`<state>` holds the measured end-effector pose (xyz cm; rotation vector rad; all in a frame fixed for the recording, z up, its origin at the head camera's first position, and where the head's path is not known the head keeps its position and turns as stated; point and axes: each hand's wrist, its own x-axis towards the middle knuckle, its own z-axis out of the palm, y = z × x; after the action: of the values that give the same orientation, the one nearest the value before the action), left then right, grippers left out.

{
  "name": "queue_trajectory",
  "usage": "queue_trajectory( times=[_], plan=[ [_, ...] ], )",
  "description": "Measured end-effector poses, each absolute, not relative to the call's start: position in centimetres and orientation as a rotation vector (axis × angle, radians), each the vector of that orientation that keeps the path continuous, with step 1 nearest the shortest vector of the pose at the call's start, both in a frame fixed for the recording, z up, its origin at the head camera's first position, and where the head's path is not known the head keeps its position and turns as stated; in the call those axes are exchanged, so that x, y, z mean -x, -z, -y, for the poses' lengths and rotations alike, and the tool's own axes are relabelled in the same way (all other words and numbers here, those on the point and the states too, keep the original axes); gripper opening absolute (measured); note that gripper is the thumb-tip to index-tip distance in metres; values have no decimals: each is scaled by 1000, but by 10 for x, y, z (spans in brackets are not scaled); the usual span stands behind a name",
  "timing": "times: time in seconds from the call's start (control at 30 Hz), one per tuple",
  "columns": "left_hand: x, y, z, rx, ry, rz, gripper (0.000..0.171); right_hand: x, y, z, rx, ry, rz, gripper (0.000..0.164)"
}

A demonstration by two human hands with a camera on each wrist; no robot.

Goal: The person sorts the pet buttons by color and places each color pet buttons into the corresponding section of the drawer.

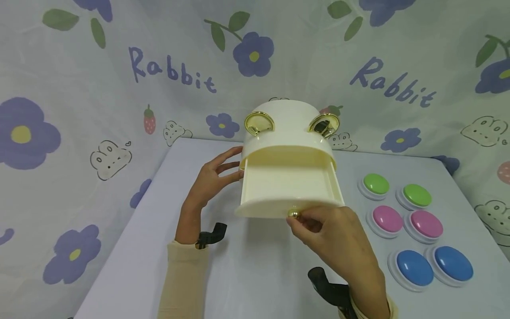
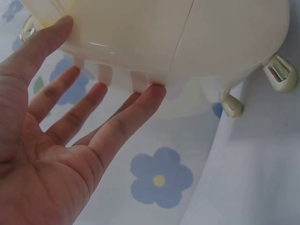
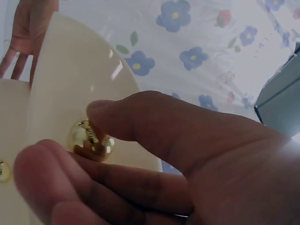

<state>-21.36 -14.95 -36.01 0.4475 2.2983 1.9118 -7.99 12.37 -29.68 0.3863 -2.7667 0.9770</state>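
Note:
A cream box (image 1: 284, 113) with gold-rimmed, eye-like rings on its top stands on the white table, its front drawer (image 1: 291, 177) pulled out. The inside of the drawer looks bare. At the drawer front, the right hand (image 1: 338, 239) pinches a round gold knob (image 3: 89, 140) between thumb and fingers. The left hand (image 1: 213, 179) is at the box's left side, fingers spread and fairly straight. In the left wrist view its fingertips (image 2: 157, 91) touch the glossy side wall, with the thumb higher up near the front edge. Small gold feet (image 2: 232, 107) show under the box.
To the right of the box, push buttons stand in pairs: green (image 1: 376, 184), pink (image 1: 388, 219) and blue (image 1: 415, 267), each on a white base. A flowered cloth (image 1: 175, 35) hangs behind the table. Black wrist mounts (image 1: 213, 235) stick out from both wrists.

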Motion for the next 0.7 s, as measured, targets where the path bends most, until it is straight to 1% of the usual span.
queue_trajectory(
  times=[0.27,0.33,0.47,0.5,0.57,0.63,0.7],
  plan=[
    [213,360,148,-445,-1895,-2308,66,69,291,-129,-483,-790,3007,8],
    [214,361,146,-448,-1891,-2304,67,64,289,-133,-473,-807,3018,8],
    [220,364,138,-488,-1909,-2268,67,52,285,-146,-557,-927,2920,6],
    [222,366,137,-497,-1913,-2262,68,51,286,-151,-604,-955,2859,8],
    [226,371,138,-498,-1926,-2255,68,49,292,-163,-685,-1000,2710,16],
    [229,376,143,-477,-1931,-2269,68,49,303,-177,-699,-1018,2575,25],
    [231,382,149,-456,-1931,-2290,68,51,318,-192,-657,-995,2492,31]
  ],
)
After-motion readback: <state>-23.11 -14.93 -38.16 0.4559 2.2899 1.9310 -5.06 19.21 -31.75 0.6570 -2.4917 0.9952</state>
